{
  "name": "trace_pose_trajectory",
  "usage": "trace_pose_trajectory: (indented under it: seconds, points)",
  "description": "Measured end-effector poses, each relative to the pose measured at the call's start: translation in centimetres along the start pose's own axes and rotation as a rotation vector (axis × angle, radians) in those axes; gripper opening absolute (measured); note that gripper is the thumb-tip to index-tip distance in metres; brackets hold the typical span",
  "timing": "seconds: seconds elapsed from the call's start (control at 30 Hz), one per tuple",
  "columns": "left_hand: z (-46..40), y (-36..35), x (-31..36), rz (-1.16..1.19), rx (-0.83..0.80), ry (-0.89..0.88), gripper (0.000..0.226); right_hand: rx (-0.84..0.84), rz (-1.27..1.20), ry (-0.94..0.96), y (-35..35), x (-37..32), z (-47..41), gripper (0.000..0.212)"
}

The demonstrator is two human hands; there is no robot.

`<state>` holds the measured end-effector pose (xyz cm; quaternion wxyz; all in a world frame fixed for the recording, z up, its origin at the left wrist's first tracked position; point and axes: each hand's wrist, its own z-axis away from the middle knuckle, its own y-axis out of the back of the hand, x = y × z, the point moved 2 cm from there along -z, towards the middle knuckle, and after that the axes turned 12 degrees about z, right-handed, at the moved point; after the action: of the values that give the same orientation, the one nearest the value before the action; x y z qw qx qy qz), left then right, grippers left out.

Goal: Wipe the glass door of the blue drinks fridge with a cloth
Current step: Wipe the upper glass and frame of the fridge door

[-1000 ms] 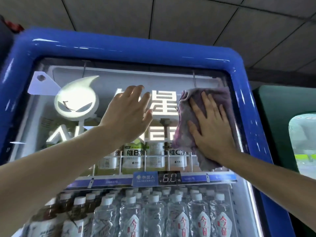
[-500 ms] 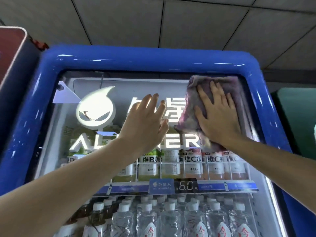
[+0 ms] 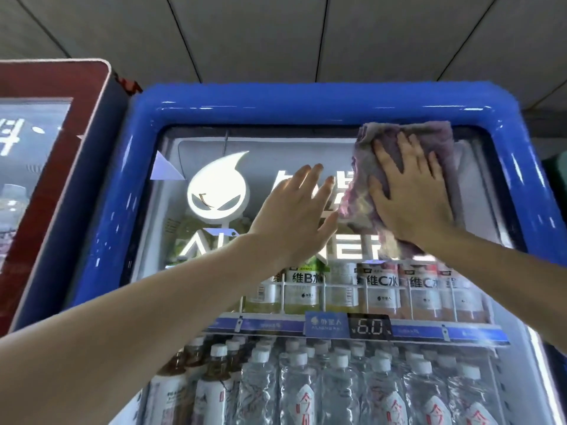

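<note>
Both hands are up on the fridge in the head view, the only view there is. The right hand (image 3: pixel 411 197) is spread flat with its fingers wide, and it presses the cloth (image 3: pixel 405 139) against the glass door (image 3: pixel 306 154). It does not grip the cloth; it only pushes it flat. The left hand (image 3: pixel 294 216) is open too, with straight fingers, and it holds nothing. It looks like it rests on the glass, but I cannot tell for sure that it touches.

The cloth is purple and bunched. It sits at the top right corner of the glass, and its top edge is right under the blue frame (image 3: pixel 276 102). Its left edge is just beside the left hand's fingertips.

Most of the glass lies to the left of the cloth and below it. The door is taller than it is wide. So I think the next wipe has to go left along the top or down the long way. The right hand is the nearer one for that, since it has the cloth.

Inside the fridge, the upper shelf (image 3: pixel 270 325) holds drink bottles (image 3: pixel 382 289) standing in a row. Under that shelf stand lots of water bottles (image 3: pixel 337 391) with white caps, packed close together. A red fridge (image 3: pixel 55 142) stands just to the left.
</note>
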<state>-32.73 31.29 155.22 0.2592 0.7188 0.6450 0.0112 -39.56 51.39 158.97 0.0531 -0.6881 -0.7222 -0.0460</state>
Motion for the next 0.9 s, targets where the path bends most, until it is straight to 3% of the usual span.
trace_pose_trajectory:
  seconds: [0.23, 0.4, 0.63, 0.9]
  points:
    - [0.9, 1.2, -1.3, 0.105, 0.046, 0.012, 0.065, -0.008, -0.008, 0.034, 0.1, -2.5, 6.7, 0.068]
    - [2.2, 2.2, -3.6, 0.066, 0.098, 0.048, 0.064, -0.013, 0.000, 0.098, 0.1, -1.5, 3.8, 0.067]
    - [3.1, 3.5, -6.4, 0.008, 0.130, 0.109, 0.061, -0.037, 0.006, 0.041, 0.6, -1.7, -0.2, 0.070]
    - [4.1, 4.6, -8.4, -0.078, 0.011, 0.109, 0.063, -0.086, -0.049, 0.135, 0.9, -5.6, 8.1, 0.068]
